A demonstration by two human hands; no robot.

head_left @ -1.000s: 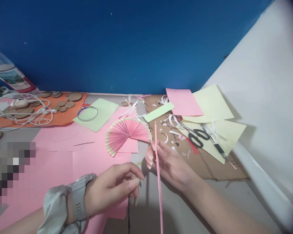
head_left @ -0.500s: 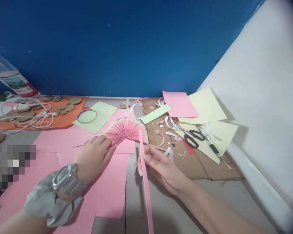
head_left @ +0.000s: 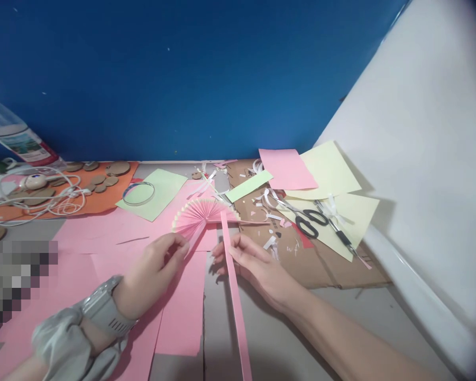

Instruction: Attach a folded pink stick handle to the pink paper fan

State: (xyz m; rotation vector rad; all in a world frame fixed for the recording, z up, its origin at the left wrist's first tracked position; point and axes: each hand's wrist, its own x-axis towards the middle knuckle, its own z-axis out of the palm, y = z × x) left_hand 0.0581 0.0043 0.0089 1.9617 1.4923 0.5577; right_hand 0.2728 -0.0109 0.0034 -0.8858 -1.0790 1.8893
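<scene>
**Two hands, a pink fan and a pink strip**

The left hand (head_left: 153,272) pinches the bottom edge of the folded pink fan (head_left: 204,211) with its fingertips closed on it. The fan sits on the pink paper (head_left: 103,233), in the middle of the table. The right hand (head_left: 256,264) holds a long pink strip (head_left: 232,275); its fingers curl loosely around it. The strip's top end touches the fan. Black scissors (head_left: 307,222) lie on the cardboard (head_left: 321,264), well apart to the right.

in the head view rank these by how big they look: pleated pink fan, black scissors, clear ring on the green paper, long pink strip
1. long pink strip, though nearest the camera
2. pleated pink fan
3. black scissors and clear ring look much alike; no ranking.
</scene>
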